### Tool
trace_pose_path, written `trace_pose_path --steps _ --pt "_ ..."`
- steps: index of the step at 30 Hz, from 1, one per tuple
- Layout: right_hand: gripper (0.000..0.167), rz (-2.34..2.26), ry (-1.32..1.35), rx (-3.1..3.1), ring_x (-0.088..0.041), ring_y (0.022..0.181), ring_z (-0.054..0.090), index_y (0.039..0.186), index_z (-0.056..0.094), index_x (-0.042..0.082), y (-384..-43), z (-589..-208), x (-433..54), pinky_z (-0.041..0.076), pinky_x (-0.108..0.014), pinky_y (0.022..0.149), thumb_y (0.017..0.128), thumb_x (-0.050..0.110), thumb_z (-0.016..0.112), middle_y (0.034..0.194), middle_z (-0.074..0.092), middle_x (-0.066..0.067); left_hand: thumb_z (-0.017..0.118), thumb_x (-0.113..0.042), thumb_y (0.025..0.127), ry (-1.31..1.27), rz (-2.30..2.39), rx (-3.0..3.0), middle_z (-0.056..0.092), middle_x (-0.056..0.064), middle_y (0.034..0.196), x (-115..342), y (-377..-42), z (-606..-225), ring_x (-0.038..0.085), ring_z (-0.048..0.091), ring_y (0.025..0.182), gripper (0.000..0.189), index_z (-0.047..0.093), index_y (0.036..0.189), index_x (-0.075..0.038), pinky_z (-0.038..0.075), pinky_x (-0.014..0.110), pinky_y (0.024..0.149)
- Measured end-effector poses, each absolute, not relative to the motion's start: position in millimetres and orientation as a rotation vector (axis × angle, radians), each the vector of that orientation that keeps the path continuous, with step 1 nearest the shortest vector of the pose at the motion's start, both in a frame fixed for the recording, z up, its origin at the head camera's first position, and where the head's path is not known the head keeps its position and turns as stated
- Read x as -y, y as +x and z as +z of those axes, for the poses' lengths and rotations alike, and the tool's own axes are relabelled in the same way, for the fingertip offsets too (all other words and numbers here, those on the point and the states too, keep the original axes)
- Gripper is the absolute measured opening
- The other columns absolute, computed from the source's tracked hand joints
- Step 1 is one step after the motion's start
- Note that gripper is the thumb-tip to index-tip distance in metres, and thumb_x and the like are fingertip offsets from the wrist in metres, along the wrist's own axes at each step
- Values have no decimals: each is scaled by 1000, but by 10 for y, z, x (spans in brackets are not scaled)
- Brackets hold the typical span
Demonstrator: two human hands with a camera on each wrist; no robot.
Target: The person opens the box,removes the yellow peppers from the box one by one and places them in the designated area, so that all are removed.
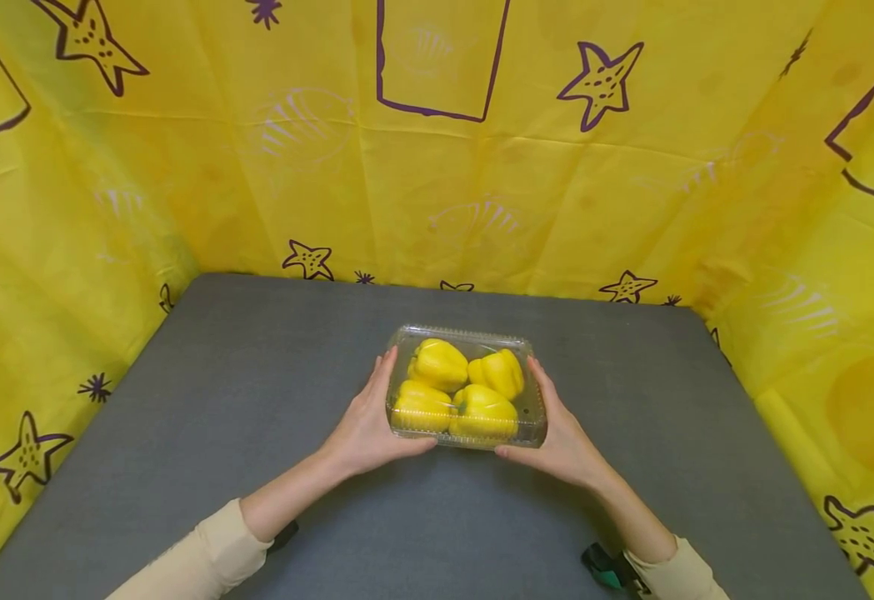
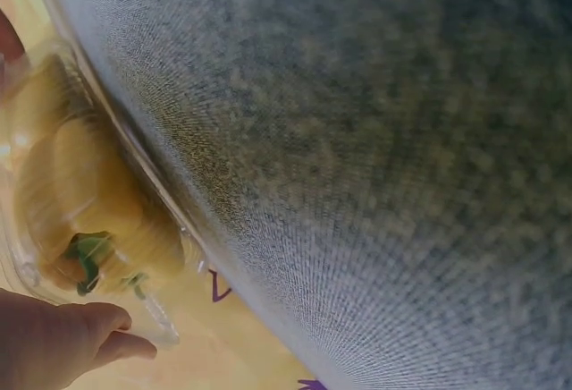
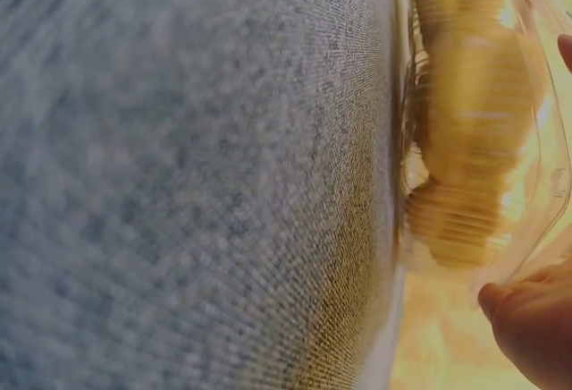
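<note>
A clear plastic clamshell container (image 1: 466,335) with its lid down stands in the middle of the head view. Inside it lie several yellow bell peppers (image 1: 438,365); a green stem shows on one bell pepper (image 2: 85,193) in the left wrist view. My left hand (image 1: 365,425) grips the container's left side, thumb along the front edge and fingers up the side. On the opposite side my right hand (image 1: 562,429) holds it the same way, its thumb at the front right corner. Whether the container touches the table cannot be told.
A dark grey table (image 1: 257,367) spreads under and around the container. Yellow cloth (image 1: 422,192) printed with starfish and fish hangs at the back and both sides. Dark straps (image 1: 603,568) sit at the wrists, below the light sleeves (image 1: 215,546).
</note>
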State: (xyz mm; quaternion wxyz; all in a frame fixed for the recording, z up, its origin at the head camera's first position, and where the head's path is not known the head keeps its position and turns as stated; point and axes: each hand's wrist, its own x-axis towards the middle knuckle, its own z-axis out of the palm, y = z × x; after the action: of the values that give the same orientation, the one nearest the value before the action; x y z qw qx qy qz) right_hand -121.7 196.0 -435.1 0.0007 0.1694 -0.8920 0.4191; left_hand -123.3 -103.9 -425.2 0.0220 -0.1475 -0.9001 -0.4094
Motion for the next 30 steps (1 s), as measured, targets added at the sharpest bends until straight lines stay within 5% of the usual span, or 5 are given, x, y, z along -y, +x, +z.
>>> trace_pose_path --steps 30 --pt "121 1406 506 2783 -33 145 22 157 10 24 -1221 -4301 -1948 24 -68 106 67 41 88 162 15 -1 82 -39 77 -633 -1080 2712 19 20 159 1061 -1251 -4293 38 20 144 112 9 157 -7 36 69 97"
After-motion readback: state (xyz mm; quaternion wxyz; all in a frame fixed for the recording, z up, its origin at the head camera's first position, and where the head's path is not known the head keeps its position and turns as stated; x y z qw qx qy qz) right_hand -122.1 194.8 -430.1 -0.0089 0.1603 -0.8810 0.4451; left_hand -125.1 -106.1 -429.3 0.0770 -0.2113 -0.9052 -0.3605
